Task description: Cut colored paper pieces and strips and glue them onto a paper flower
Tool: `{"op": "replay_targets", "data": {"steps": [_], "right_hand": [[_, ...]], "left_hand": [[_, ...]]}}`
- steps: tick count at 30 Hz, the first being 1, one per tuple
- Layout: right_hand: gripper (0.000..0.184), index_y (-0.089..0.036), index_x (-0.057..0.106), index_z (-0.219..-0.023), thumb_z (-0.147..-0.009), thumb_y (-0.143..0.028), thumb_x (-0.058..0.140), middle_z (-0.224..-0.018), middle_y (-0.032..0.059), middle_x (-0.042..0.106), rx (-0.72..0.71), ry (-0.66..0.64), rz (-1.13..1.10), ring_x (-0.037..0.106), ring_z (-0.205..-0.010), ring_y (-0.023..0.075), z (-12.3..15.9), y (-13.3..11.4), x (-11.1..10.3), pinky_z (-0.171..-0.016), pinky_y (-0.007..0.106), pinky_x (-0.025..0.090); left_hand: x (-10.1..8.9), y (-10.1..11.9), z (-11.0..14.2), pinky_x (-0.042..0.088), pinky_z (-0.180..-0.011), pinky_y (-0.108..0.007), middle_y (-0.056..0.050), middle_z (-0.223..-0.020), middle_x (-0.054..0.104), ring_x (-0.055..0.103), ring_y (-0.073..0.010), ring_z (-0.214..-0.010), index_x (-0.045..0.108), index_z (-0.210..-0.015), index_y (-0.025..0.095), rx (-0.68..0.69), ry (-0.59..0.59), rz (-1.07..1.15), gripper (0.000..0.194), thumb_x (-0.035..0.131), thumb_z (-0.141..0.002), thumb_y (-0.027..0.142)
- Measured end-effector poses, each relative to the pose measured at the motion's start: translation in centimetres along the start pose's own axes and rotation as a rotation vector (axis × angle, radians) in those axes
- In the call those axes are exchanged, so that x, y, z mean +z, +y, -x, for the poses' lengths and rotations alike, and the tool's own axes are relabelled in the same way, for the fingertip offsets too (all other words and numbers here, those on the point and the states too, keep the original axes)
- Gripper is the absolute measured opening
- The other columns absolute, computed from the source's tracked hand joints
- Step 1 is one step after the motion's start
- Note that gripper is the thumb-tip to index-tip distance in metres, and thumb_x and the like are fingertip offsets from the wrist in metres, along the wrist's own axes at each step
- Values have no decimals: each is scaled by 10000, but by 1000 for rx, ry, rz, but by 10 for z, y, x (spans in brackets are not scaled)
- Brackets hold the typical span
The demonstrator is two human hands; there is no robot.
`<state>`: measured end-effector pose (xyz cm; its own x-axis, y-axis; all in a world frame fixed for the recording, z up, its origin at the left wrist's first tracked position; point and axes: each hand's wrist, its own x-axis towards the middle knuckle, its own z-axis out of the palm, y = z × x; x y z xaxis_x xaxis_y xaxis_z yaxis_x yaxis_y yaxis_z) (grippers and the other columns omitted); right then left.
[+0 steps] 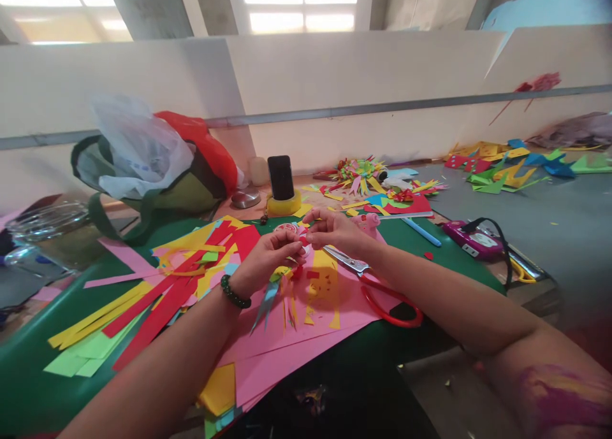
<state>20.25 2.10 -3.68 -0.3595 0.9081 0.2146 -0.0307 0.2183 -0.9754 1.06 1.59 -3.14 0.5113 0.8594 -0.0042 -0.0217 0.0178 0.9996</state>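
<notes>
My left hand [272,255], with a dark green bead bracelet at the wrist, meets my right hand [335,232] over the table. Both are closed in a pinch, fingertips close together. Between them shows a small red paper piece [304,238], pinched by the right fingers as far as I can see. What the left fingers grip is hidden. Below hang blue and yellow paper strips [269,299]; their upper end is covered by my left hand. Pink paper sheets [287,362] lie underneath, with yellow scraps on top. Red-handled scissors [382,299] lie half open under my right forearm.
Coloured paper strips [157,286] spread at the left. A phone [281,176] stands on a yellow tape roll [284,204]. A green bag [191,187] sits back left, a blue pen [421,232] and a purple device [473,239] at the right. More cut paper [507,165] lies back right.
</notes>
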Motion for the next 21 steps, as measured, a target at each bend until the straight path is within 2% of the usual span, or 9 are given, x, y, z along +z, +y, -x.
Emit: {"op": "replay_targets", "data": {"steps": [3,5,7,10,11,14,16,18,21], "right_hand": [[311,-207,520,-942,-686,-277,683,-666,-45,621,-67,10,175,582,-600,119,2,-10,-5,-593,264,468],[223,-209,549,-909,-737,-313,644,-654,-34,602,-126,34,413,575,-605,131,11,-27,-11,-583,267,450],[159,-209,598,-858,-812,-361,589,-631,-21,586,-117,5,730,551,-582,137,27,-48,-20,-553,267,409],[294,-214,630,-706,-870,-447,559,-650,32,633,113,-157,1195,559,-579,168,59,-73,-36,-537,293,367],[347,-213,620,-660,-873,-480,559,-647,55,643,224,-163,1325,579,-600,193,69,-76,-42,-541,306,362],[445,-200,621,-672,-889,-573,512,-759,139,699,530,28,1569,645,-751,298,89,-68,-64,-593,348,398],[469,-171,642,-779,-903,-591,474,-904,186,717,569,175,1590,656,-858,337,91,-54,-78,-649,368,436],[452,-150,648,-874,-892,-577,502,-963,182,718,499,249,1458,662,-895,328,86,-37,-88,-677,356,456],[324,-179,661,-876,-859,-495,587,-786,79,722,383,238,1111,688,-722,237,71,-11,-91,-601,288,464]], "left_hand": [[-1,1,0,507,-607,-231,0,-688,661,636,-123,-633,610,-762,160,-9,-4,39,404,867,-602,428],[-2,1,0,506,-606,-230,2,-684,658,635,-122,-629,606,-745,161,-38,-8,66,391,872,-595,405],[-2,2,1,502,-599,-229,2,-674,655,630,-119,-612,609,-724,158,-76,-15,89,377,877,-583,383],[-1,3,1,493,-572,-228,-1,-660,656,628,-120,-586,618,-702,155,-123,-8,123,367,890,-554,351],[-1,3,2,491,-561,-230,-3,-662,659,628,-123,-580,622,-702,155,-138,-10,133,361,892,-551,341],[2,1,2,486,-546,-237,-17,-679,668,637,-135,-584,641,-705,153,-178,-40,128,323,883,-566,314],[4,-1,2,478,-545,-232,-26,-687,670,638,-135,-588,655,-698,147,-189,-55,106,295,873,-583,309],[5,-3,1,466,-536,-222,-28,-679,665,626,-125,-578,664,-679,144,-186,-57,96,282,870,-584,312],[5,-4,0,433,-494,-208,-11,-625,631,565,-94,-517,675,-647,144,-166,-47,102,276,874,-559,313]]}}
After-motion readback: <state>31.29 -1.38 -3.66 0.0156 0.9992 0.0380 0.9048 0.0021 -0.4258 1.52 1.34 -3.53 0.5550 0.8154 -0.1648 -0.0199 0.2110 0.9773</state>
